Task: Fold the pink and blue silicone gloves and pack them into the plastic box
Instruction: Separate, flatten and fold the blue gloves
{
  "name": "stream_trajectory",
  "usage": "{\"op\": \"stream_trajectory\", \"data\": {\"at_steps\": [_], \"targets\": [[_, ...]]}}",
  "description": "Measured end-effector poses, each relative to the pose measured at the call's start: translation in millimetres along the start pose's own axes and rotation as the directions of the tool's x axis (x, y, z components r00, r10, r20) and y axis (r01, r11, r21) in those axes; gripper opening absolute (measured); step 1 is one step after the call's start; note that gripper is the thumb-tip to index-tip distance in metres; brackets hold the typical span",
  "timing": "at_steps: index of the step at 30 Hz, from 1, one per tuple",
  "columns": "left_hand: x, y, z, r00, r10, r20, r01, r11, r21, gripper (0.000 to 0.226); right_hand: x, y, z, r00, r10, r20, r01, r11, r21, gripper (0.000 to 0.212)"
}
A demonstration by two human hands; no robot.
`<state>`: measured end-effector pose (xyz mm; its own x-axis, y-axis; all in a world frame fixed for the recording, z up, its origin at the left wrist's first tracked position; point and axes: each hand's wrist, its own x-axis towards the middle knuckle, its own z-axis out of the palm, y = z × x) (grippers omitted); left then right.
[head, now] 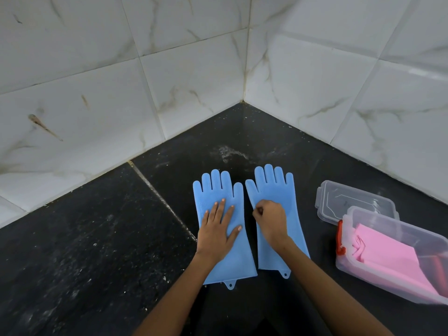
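My left hand (219,229) lies spread flat on the left blue glove (224,229). My right hand (270,218) pinches the inner edge of the right blue glove (278,214) on the counter (97,238). The pink gloves (385,253) lie folded inside the plastic box (363,267).

The left hand (219,230) lies flat, palm down, fingers spread. The right hand (270,220) is curled, fingertips pinched together, forearms extended forward.

Two gloves (224,238) lay side by side on the counter (97,238), box (397,263) to their right, folded gloves (388,260) inside, lid (351,202) behind it.
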<state>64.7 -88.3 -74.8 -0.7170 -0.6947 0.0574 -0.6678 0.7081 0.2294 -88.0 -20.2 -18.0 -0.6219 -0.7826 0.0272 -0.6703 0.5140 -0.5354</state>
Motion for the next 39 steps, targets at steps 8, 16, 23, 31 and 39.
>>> {"op": "stream_trajectory", "data": {"at_steps": [8, 16, 23, 31, 39], "targets": [[6.4, 4.9, -5.7, 0.997, -0.068, -0.022, 0.067, 0.997, -0.032, 0.06, -1.2, 42.4, 4.7, 0.993, -0.103, -0.066, 0.088, 0.978, -0.191, 0.039], [26.6, 19.9, 3.6, 0.997, 0.074, 0.037, -0.075, 0.997, 0.022, 0.057, -1.6, 56.3, 18.4, 0.993, -0.077, 0.087, 0.103, 0.928, -0.358, 0.055], [30.2, 22.7, 9.5, 0.999, 0.044, -0.013, -0.044, 0.999, 0.017, 0.056, -4.4, 58.4, 21.9, 0.995, -0.064, 0.071, 0.085, 0.928, -0.362, 0.055], [38.4, 22.7, 9.5, 1.0, 0.027, -0.015, -0.027, 1.0, -0.009, 0.054, -17.2, 61.8, 20.1, 0.994, -0.049, 0.096, 0.08, 0.932, -0.353, 0.056], [42.6, 28.3, 1.6, 1.0, 0.006, 0.022, -0.005, 0.999, -0.044, 0.055, -24.4, 56.4, -4.5, 0.995, -0.042, 0.094, 0.063, 0.971, -0.231, 0.053]]}}
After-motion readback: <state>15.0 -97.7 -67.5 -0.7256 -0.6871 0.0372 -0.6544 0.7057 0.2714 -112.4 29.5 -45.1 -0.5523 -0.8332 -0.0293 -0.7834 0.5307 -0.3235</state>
